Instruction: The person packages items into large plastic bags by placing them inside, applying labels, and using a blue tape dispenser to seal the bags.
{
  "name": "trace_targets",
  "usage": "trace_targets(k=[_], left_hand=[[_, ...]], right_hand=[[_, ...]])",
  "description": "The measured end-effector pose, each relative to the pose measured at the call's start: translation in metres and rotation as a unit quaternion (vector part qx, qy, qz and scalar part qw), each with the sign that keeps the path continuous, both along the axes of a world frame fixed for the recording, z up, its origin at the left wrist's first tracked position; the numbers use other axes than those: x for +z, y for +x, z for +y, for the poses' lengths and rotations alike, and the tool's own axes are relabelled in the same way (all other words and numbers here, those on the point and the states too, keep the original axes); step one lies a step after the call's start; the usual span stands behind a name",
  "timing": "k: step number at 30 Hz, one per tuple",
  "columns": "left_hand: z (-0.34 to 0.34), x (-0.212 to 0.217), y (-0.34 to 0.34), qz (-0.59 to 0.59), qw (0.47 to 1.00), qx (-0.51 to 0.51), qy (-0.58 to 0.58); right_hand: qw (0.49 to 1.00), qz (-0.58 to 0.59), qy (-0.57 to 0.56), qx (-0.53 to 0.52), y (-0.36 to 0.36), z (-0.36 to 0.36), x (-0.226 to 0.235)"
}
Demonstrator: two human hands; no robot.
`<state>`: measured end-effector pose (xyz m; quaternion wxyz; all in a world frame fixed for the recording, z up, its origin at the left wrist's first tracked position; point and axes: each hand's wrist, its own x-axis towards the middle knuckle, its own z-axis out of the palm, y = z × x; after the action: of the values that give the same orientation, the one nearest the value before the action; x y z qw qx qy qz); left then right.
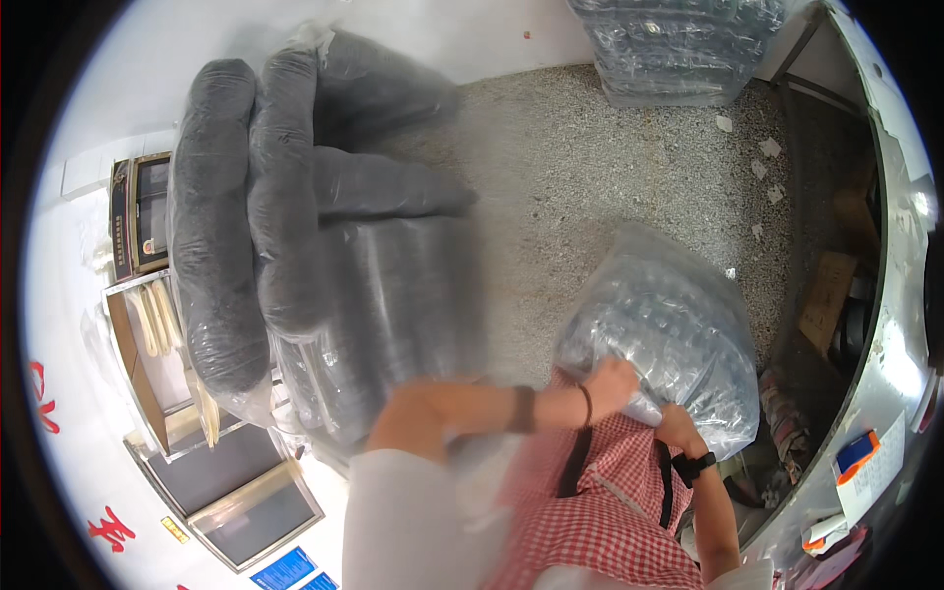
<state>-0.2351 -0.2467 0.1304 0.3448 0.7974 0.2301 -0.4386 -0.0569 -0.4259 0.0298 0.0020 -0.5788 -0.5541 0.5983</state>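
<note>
A large clear plastic bag point(654, 324), packed with shiny bluish-grey items in rows, stands on the floor right in front of me. Its gathered edge is bunched up on the near side. My left hand point(615, 383) is closed on that gathered plastic. Just to the right and a little nearer, my right hand point(677, 425) grips the same bunched film, with the twisted end between the two hands. What the bag contains cannot be made out exactly. The near side of the bag touches my red-and-white checked apron point(629, 487).
Long stuffed sacks of dark grey material point(221, 226) are piled on the left. More filled clear bags point(678, 49) stand at the far wall. A metal-topped table point(900, 344) runs along the right, holding a blue and orange object point(857, 454). Paper scraps point(770, 147) lie on the speckled floor.
</note>
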Motion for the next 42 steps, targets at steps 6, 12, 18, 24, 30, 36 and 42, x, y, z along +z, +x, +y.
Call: trace_targets(k=[6,12,18,24,30,36,42], left_hand=[[-0.064,-0.074,0.014,-0.389,0.911,-0.047,0.129],[-0.059,-0.080,0.024,-0.215,0.969,0.003,-0.123],[-0.052,-0.154,0.036,-0.066,0.938,0.045,-0.338],[-0.025,-0.153,0.059,0.067,0.881,0.072,-0.462],[0.006,-0.078,0.008,-0.081,0.971,0.040,-0.221],[0.020,-0.018,0.003,-0.289,0.940,0.167,0.063],[-0.032,-0.087,0.067,-0.547,0.797,0.056,0.249]], right_hand=[[0.989,0.072,-0.081,-0.096,0.002,0.027,0.018],[0.973,-0.181,0.112,-0.083,0.043,-0.049,0.053],[0.938,-0.296,0.127,-0.129,0.139,-0.060,0.081],[0.962,-0.237,0.126,-0.049,-0.003,0.017,0.025],[0.979,-0.186,0.086,0.005,0.022,-0.002,0.010],[0.996,-0.083,-0.028,0.006,0.045,0.050,0.011],[0.997,-0.023,0.012,-0.073,0.051,0.069,0.003]])
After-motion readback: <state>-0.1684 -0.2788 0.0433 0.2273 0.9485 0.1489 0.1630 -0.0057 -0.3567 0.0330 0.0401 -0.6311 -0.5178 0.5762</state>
